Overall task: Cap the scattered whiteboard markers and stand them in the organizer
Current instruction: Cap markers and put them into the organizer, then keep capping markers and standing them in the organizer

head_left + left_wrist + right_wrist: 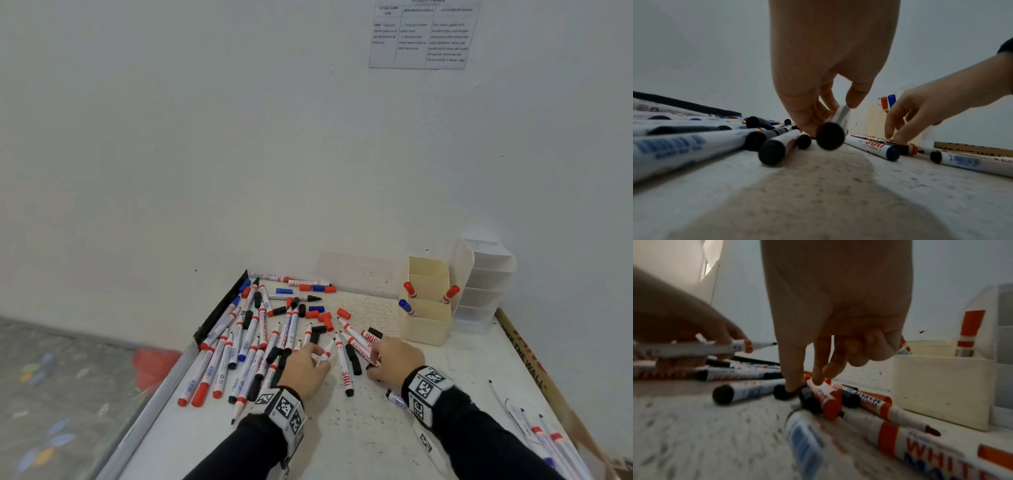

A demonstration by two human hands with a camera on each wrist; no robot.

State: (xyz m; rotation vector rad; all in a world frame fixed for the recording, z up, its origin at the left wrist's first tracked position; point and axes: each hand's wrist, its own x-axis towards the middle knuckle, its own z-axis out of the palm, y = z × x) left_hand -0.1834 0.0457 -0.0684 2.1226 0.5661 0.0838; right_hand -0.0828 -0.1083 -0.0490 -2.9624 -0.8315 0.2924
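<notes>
Left hand: fingers curled round an uncapped marker, lifted a little off the desk, tip pointing toward the far edge; black-tipped by the right wrist view, end plug black in the left wrist view.
Right hand: index and middle fingers reaching down, fingertips pressing on a black cap lying among red markers; other fingers tucked in; nothing lifted, not yet a real pinch.
Step in hand: looks like pairing, pen in the left, matching cap being fetched by the right.
Organizer: cream box near the far right corner of the desk, against the wall; a white tiered tray just beside it.
Done so far: three capped markers standing in the organizer, two red and one blue.
Left to do: plenty! A big heap of markers spread along the left edge, many uncapped, with loose red, blue and black caps scattered toward the far edge; a few more pens at the near right corner.
Progress: early days, only a small share put away.
Next need: cap pushed on straight, then pen carried over to the organizer and stood upright.
Risk: loose round pens rolling under the fingers, ink tips smudging the already speckled desk.
</notes>
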